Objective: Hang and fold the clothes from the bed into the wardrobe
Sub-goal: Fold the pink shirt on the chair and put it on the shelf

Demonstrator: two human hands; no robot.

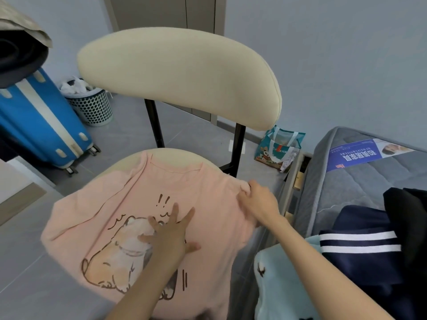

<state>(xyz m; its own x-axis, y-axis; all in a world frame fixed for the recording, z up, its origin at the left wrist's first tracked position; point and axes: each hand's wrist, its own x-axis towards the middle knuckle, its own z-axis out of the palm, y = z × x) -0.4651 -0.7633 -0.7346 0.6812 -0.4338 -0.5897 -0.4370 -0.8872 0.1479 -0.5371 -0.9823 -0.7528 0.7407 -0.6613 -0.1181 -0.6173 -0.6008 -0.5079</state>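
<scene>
A pink T-shirt (97, 227) with a cartoon animal print lies spread over the seat of a cream chair (180, 75). My left hand (171, 234) rests flat on the print with its fingers spread. My right hand (258, 202) pinches the shirt's right shoulder edge at the seat's right side. On the bed (360, 181) at the right lie a light blue garment (282, 280), a navy garment with white stripes (360, 245) and a black garment (406, 215).
A blue suitcase (44, 125) stands at the left with a perforated waste basket (91, 105) behind it. A printed bag (277, 146) sits on the floor between chair and bed. Grey wardrobe doors (166, 12) stand behind the chair.
</scene>
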